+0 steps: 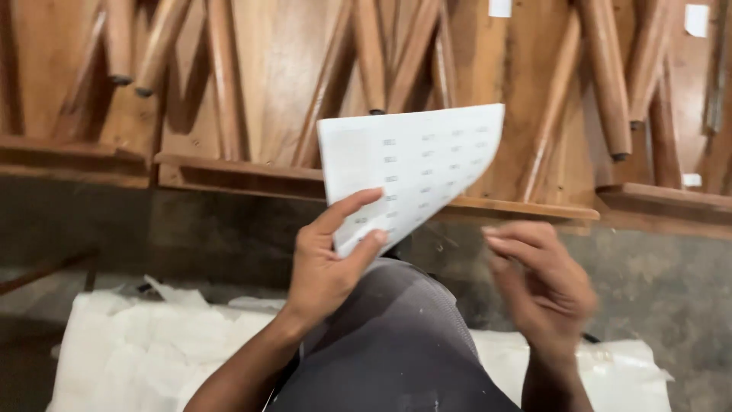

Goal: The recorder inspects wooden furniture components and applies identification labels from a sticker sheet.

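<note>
My left hand [329,263] grips a white sheet of small printed labels [415,164] by its lower left corner, thumb on top and fingers beneath. The sheet tilts up and to the right, held in front of the wooden furniture. My right hand [543,286] hangs blurred just below and right of the sheet, fingers curled loosely and apart, holding nothing and not touching the paper. My knee in grey trousers [396,336] sits between the two arms.
Upturned wooden tables with round legs [606,76] are stacked along the back, some with small white tags [695,19]. White wrapping material [145,351] lies on the dark concrete floor [663,282] beneath me.
</note>
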